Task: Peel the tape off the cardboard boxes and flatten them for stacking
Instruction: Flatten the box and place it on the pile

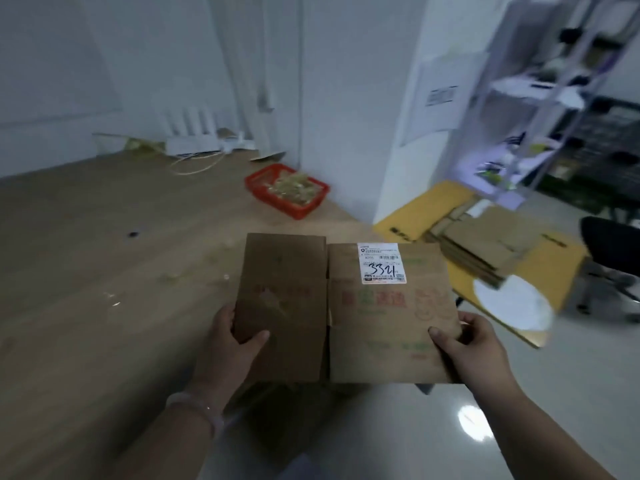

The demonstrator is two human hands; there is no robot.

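Note:
I hold a flattened brown cardboard box (346, 306) in front of me, over the table's near right edge. Its right panel carries a white shipping label (382, 263) with "3321" written on it, above red and green print. My left hand (235, 336) grips the left panel's lower edge, thumb on top. My right hand (467, 341) grips the right panel's lower right corner, thumb on the face. A pile of flattened cardboard boxes (485, 247) lies to the right on a yellow surface (415, 211).
A red basket (256, 183) filled with crumpled peeled tape stands at the wooden table's (104, 254) far right. Tape scraps dot the tabletop. White devices and cables sit by the back wall. A black chair (613, 244) and metal shelves (554, 98) are at right.

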